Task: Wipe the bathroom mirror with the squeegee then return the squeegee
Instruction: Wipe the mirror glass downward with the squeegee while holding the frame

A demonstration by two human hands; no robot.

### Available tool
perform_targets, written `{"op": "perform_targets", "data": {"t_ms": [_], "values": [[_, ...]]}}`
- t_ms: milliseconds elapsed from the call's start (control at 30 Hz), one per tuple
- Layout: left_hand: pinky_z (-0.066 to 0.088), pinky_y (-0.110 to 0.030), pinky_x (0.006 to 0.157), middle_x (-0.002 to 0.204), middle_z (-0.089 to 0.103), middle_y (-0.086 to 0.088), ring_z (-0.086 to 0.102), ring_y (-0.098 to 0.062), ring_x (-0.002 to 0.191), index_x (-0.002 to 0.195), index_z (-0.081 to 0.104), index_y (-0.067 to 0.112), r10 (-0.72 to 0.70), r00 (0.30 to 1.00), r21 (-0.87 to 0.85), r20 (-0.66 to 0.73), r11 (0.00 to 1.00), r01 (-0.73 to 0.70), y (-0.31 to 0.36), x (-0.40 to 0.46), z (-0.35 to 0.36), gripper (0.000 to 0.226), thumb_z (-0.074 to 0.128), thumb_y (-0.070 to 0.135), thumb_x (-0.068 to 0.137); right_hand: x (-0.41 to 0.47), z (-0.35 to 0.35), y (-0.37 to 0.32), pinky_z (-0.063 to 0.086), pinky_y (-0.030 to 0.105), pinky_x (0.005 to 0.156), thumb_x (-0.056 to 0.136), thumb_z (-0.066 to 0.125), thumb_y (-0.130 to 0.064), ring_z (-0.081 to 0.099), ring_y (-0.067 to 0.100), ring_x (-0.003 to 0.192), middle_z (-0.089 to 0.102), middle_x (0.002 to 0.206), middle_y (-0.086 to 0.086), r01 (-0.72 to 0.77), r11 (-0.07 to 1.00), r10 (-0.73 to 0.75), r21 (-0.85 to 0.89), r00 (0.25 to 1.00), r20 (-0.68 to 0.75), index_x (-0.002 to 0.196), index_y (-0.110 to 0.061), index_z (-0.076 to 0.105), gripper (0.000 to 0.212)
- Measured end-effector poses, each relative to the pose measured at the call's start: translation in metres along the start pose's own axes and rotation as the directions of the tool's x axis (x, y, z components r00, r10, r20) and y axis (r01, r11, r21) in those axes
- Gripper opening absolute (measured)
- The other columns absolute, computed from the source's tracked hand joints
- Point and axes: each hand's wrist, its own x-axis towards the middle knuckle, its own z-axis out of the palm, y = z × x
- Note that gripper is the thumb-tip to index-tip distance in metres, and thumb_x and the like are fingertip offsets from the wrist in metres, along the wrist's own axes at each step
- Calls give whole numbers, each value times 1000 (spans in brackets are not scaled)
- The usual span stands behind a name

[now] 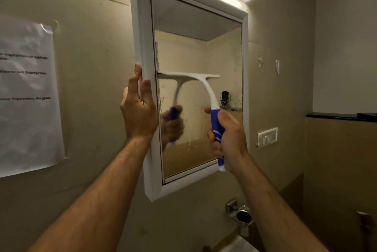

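Currently the squeegee [206,97] is clamped by its blue handle in the right hand [228,141], whose grip is curled tightly round it, while its white blade is pressed level against the mirror [195,52] about halfway down, up and to the left of that grip. The blade's long axis is laid left to right, its left tip touching the white frame [142,37], which is steadied at its left edge by the left hand [138,107], fingers straight. Fogged, streaky glass is seen below the blade, so a downward pull is judged to be called for.

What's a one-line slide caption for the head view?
Right hand draws squeegee across mirror while left hand steadies its white frame.
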Motion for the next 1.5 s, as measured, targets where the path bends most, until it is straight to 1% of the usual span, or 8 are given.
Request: {"op": "perform_targets", "data": {"t_ms": [133,267,500,633,700,1067,1267,1500], "values": [[56,-36,63,118,51,14,58,-25,74,140,30,45,-6,1000,24,15,1000,5,2,0,-2,41,32,46,100,16,-3,-15,31,24,39,102,35,-31,39,12,43,54,62,6,4,1000,-6,22,997,77,115,-18,66,36],[54,-54,73,126,57,-4,57,-46,93,139,28,50,-2,999,61,42,998,0,5,-1,-5,40,32,47,100,8,-15,-2,35,26,39,104,34,-35,42,13,44,58,61,3,-50,999,52,-21,992,117,108,-27,69,37],[46,-25,99,138,42,15,46,-2,124,141,34,39,-22,1000,16,7,1000,22,8,-3,-3,40,35,40,101,-15,-23,26,33,22,36,103,35,-36,41,9,41,55,57,1,-73,997,73,0,995,71,107,-23,70,37],[51,-57,81,133,52,-14,52,-49,106,140,27,47,-36,998,74,57,997,32,11,-4,-6,40,31,43,100,10,-17,7,34,24,38,103,36,-36,42,10,43,56,60,1,0,1000,-2,23,996,94,109,-21,67,35],[50,-60,77,120,52,-31,49,-56,101,141,25,47,-30,997,96,77,995,22,12,-4,-7,42,30,45,100,18,-13,5,36,23,37,103,36,-37,44,10,42,57,59,0,36,999,-35,-1,994,100,110,-22,66,34],[45,-62,79,117,45,-42,45,-58,103,144,27,39,-37,994,102,99,994,26,15,-3,-7,43,31,40,101,0,-21,40,35,20,36,102,38,-34,43,5,39,51,61,3,-55,998,54,14,994,95,114,-15,64,35],[45,-66,82,124,43,-37,43,-57,109,144,24,42,-41,991,97,125,995,29,12,-3,-8,44,34,41,100,15,-17,18,46,27,40,86,43,-52,54,14,46,60,57,0,117,993,-115,-10,986,124,107,-22,64,42],[43,-64,83,122,44,-38,44,-56,109,145,25,38,-49,991,118,124,992,35,13,-3,-8,44,31,41,101,-10,-20,51,37,20,38,82,43,-53,44,5,41,52,60,0,-66,997,62,31,991,118,118,-16,60,55]]}}
